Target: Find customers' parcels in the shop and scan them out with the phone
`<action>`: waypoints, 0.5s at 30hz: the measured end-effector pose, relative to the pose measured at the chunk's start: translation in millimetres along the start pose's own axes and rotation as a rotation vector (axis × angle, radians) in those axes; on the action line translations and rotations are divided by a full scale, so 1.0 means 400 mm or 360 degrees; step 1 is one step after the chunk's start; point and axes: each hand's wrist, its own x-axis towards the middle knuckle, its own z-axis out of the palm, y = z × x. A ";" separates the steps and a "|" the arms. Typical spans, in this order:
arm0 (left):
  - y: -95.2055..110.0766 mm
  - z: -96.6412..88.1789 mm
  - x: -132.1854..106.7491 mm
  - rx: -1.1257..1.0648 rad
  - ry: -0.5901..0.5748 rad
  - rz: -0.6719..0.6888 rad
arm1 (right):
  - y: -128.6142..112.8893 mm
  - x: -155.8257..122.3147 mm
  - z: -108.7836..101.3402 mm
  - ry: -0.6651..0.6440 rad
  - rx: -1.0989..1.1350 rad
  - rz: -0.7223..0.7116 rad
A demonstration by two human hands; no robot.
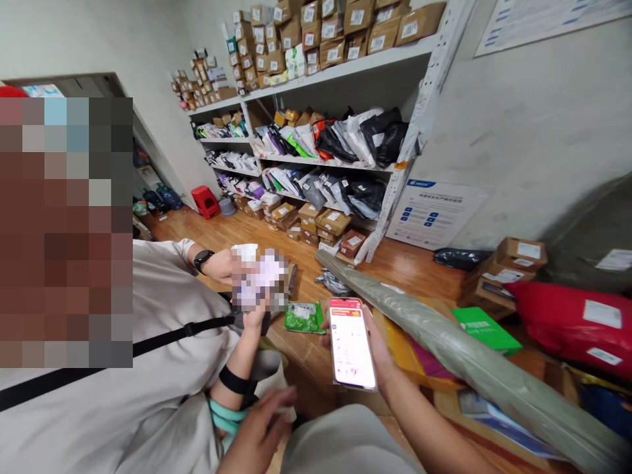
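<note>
In the head view my right hand [379, 342] is closed around a smartphone [352, 345] with its lit screen facing up. The screen shows a red and orange band above a mostly white page; its text is too small to read. My left hand [261, 421], slightly blurred, hovers at the bottom in front of my knee. Its fingers are apart and nothing is in it. Beyond the phone lies a green plastic packet [302, 318] on the wooden floor. To the left, another person's hands [254, 313] hold something blurred out, perhaps a phone.
Metal shelves [340, 69] carry boxes and bagged parcels. A long wrapped roll [439, 329] slants across the right side, above yellow parcels. Farther right are a green box [486, 329], a red parcel [575, 322] and cartons [518, 253]. A co-worker [172, 336] sits close on the left.
</note>
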 end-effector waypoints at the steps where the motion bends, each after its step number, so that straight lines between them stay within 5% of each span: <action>1: -0.011 0.028 -0.025 -0.0064 -0.0092 -0.0051 | 0.003 -0.008 0.040 -0.0048 -0.0014 -0.0014; 6: -0.010 0.151 0.034 -0.0924 -0.0655 -0.0298 | 0.022 -0.055 0.149 -0.0109 -0.0035 0.0052; 10: -0.008 0.195 0.057 -0.1109 -0.0541 -0.0273 | 0.059 -0.066 0.119 -0.0051 -0.0246 0.0066; 15: -0.033 0.194 0.036 -0.0904 -0.0436 -0.0242 | 0.070 -0.056 0.073 0.0369 -0.0540 -0.0507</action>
